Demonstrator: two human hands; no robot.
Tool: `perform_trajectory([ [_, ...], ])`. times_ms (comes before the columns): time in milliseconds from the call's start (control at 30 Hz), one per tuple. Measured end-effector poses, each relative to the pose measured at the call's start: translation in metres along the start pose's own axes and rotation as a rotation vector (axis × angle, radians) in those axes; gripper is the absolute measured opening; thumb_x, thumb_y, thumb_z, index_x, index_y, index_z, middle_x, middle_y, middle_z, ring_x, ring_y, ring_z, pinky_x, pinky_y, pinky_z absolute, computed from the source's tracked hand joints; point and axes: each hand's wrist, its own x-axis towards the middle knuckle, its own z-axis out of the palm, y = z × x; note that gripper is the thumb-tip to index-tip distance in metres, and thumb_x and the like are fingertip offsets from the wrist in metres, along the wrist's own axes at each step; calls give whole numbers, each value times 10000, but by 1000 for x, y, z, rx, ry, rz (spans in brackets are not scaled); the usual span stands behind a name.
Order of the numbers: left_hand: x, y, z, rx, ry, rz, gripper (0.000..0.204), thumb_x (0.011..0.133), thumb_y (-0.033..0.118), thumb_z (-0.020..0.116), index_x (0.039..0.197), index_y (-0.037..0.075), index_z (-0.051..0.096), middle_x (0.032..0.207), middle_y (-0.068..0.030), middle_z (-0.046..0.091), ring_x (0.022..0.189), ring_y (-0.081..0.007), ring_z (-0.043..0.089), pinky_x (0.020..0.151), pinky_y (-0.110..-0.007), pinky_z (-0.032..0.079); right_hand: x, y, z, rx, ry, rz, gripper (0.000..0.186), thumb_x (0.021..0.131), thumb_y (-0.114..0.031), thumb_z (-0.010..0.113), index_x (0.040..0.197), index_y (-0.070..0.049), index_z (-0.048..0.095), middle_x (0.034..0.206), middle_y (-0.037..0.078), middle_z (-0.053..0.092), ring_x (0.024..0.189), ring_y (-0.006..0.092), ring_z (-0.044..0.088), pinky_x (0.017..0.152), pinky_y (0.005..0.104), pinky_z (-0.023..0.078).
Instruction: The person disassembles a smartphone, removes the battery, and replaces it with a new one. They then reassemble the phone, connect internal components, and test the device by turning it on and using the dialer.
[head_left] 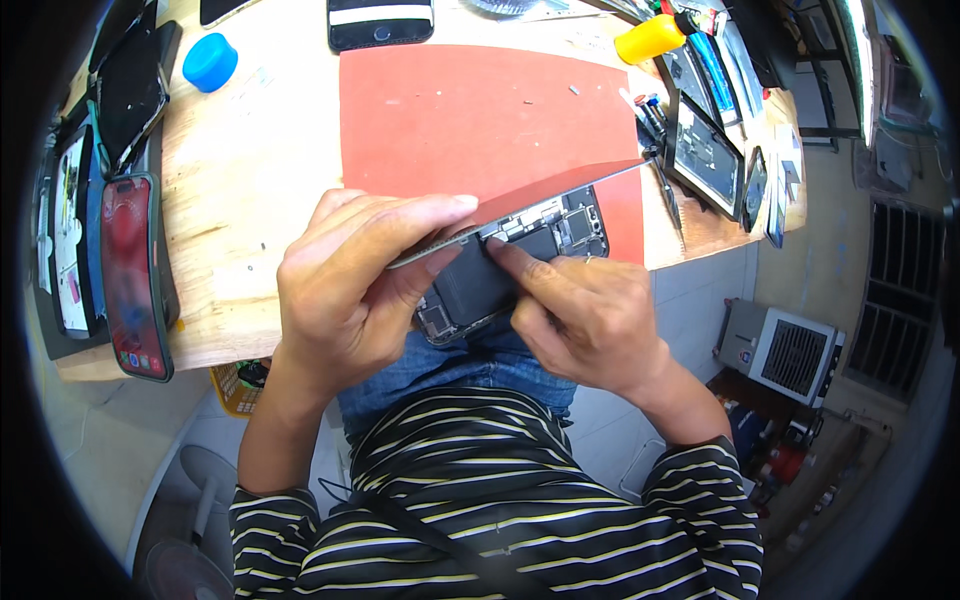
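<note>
An opened smartphone sits low at the middle, its body (482,285) showing a dark battery and metal-covered circuit parts. My left hand (345,270) is closed on the left end of the lifted screen panel (560,185), thumb beneath and fingers above. The panel stands tilted along the far side of the body. My right hand (600,315) grips the near right edge of the body. Its index fingertip touches the inside, close to the raised panel. No tool shows in this hand; some of its fingers are hidden.
A red mat (480,110) lies on the wooden table (230,240). At left are a lit phone (135,270) and a blue cap (210,62). Another phone (381,25) lies at the back. A yellow bottle (645,40) and device parts (705,150) crowd the right.
</note>
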Motion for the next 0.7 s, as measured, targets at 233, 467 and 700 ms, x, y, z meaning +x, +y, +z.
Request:
perform_trajectory([
  [233,1,0,-1,6,-28,4,279,835,10,783,1112,26,750,966,-97,778,841,-233,729,787,-321,480,5,-3,-4,-103,-54,-25,459,752,-40,724,1210,-12,750,570,34,495,482,189,524,487,353,430],
  [467,2,0,-1,-15,-33,10,258,841,8,779,1097,24,749,998,-104,784,873,-235,738,796,-319,484,11,-2,-9,-113,-133,-30,414,762,-82,745,1170,-18,767,572,32,515,491,185,540,484,348,440],
  [700,0,1,-2,0,-30,-13,286,839,0,781,1122,32,752,984,-102,781,874,-236,735,813,-321,486,1,9,-1,28,76,-7,374,752,1,678,1111,-3,782,558,55,516,461,197,523,487,341,436],
])
